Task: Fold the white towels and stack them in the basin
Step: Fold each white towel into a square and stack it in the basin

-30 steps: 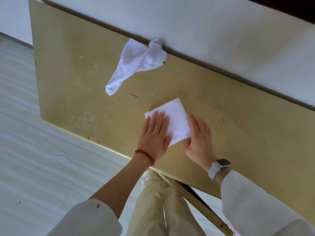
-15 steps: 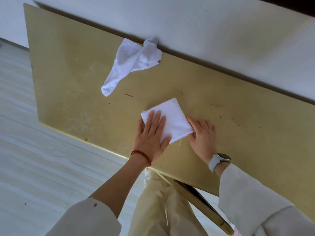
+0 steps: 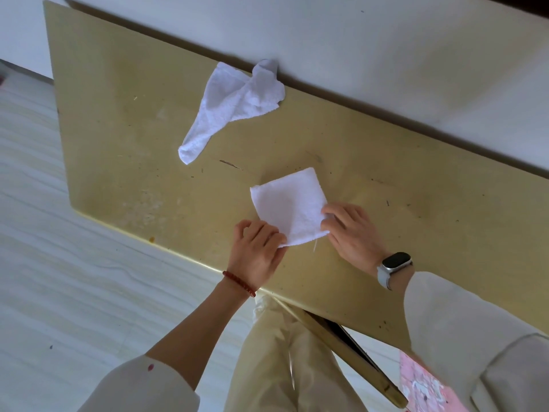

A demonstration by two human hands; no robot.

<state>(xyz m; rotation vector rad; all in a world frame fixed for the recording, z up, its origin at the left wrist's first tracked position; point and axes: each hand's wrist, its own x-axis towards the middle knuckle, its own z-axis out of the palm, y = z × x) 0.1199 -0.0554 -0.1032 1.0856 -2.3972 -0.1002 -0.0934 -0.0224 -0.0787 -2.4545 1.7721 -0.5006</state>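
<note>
You stand at a yellow table and look down at your two hands. A folded towel, small, square and white, lies flat on the table, close to the table's near edge.

Your left hand is at the near corner of the folded towel. Its fingers are curled, and the thumb and fingers pinch that corner. A red bead bracelet sits on this wrist.

Your right hand is at the right side of the folded towel. Its fingertips are bent and pinch the edge there. A watch with a pale strap is on this wrist. Both arms wear loose pale sleeves.

A second towel, also white, lies crumpled on the far side of the folded towel, well apart from it. One end of it touches the white wall behind the table, and the other end trails out toward the left in a thin tail.

Nearer to you than the folded towel, under the table's edge, you can see your tan trousers. To the left of the table is a pale floor. Something pink shows low down on the right, below the table
</note>
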